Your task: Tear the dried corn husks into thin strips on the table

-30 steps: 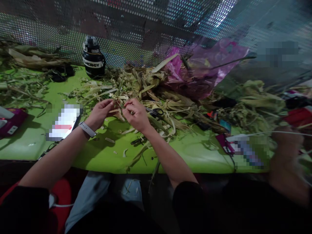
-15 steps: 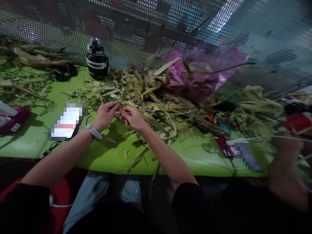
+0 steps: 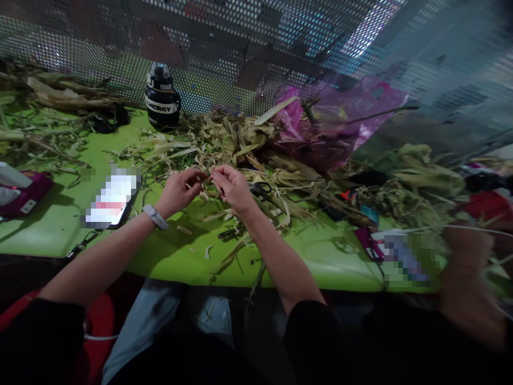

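My left hand (image 3: 179, 191), with a pale watch band (image 3: 155, 216) at the wrist, has its fingers bent towards the right hand. My right hand (image 3: 235, 191) is closed in a pinch, its fingertips almost meeting the left ones. Whatever lies between the fingertips is too small to make out. Behind both hands is a heap of dry, pale corn husks (image 3: 228, 136). Black-handled scissors (image 3: 261, 188) lie in the husks just right of my right hand. A second black handle (image 3: 228, 233) shows below that hand. Small pale scraps (image 3: 184, 230) lie on the green table (image 3: 160, 262).
A phone (image 3: 114, 198) with a lit screen lies left of my hands. A dark bottle (image 3: 162, 99) stands at the back by a perforated metal screen (image 3: 248, 80). Behind the husks is a pink plastic bag (image 3: 336, 131). Another person's arm (image 3: 467, 272) is at the right.
My right hand has moved slightly right and turned more upright. My left hand has shifted a little right, its thumb now lower and apart from the forefinger.
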Motion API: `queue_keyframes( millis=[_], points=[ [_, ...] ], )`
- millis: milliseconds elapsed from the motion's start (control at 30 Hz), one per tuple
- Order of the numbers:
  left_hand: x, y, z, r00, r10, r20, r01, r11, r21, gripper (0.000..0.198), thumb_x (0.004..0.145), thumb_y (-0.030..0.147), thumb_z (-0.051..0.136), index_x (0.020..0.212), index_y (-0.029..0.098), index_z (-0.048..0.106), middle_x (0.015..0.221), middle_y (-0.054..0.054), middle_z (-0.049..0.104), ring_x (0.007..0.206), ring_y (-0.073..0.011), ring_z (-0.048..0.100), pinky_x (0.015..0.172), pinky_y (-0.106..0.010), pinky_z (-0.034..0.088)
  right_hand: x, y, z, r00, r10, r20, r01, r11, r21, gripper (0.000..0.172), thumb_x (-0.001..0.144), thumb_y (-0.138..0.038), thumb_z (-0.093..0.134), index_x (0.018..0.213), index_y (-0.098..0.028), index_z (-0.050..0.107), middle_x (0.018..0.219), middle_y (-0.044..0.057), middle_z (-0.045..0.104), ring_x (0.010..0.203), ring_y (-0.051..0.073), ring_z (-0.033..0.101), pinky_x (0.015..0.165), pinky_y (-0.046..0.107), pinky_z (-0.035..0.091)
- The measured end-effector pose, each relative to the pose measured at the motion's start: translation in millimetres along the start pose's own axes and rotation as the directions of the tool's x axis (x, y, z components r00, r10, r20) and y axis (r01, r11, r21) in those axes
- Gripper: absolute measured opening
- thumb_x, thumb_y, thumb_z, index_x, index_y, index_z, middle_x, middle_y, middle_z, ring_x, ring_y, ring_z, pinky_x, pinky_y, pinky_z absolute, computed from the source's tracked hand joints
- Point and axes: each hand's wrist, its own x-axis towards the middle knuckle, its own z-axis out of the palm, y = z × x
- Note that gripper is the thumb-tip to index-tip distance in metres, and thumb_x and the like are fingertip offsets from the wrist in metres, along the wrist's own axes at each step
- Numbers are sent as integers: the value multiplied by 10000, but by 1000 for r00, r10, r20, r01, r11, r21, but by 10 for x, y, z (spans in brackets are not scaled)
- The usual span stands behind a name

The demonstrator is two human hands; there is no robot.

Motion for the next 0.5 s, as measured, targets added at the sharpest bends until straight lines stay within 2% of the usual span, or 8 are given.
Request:
queue_keyframes(
  millis=[100,233,333,433,500],
  points=[
    [15,-8,11,987,-122,104,140,970,-199,234,777,239,630,947,99,712,772,-69,739,701,-152,678,684,-265,529,15,-15,-19,999,43,-6,-43,999,27,364,788,-519,680,741,-196,518,451,-115,440,329,19,289,339,184,212],
    [32,-41,20,924,-289,249,364,866,-344,266,715,281,737,909,98,748,808,-81,754,678,-133,665,666,-260,529,27,27,-8,998,54,25,-55,997,61,401,780,-558,682,723,-206,497,462,-111,454,347,32,361,368,183,294],
    [38,-63,18,895,-355,269,438,816,-377,291,639,322,823,837,116,769,790,-70,752,638,-109,629,629,-242,508,34,55,0,997,58,54,-62,995,83,409,774,-560,690,710,-207,494,458,-109,446,363,38,377,386,186,322],
    [38,-58,22,880,-399,258,473,782,-405,311,586,352,868,773,123,773,756,-66,743,633,-106,618,658,-258,515,51,52,-20,997,71,34,-75,988,134,429,779,-551,691,663,-210,458,434,-116,361,351,34,323,364,191,246],
    [38,-49,31,878,-411,246,479,772,-417,338,564,372,884,762,122,772,753,-69,741,644,-114,624,686,-279,526,72,44,-52,996,80,-27,-74,981,178,468,782,-547,692,628,-212,403,437,-114,307,358,33,300,367,198,200]
  ],
)
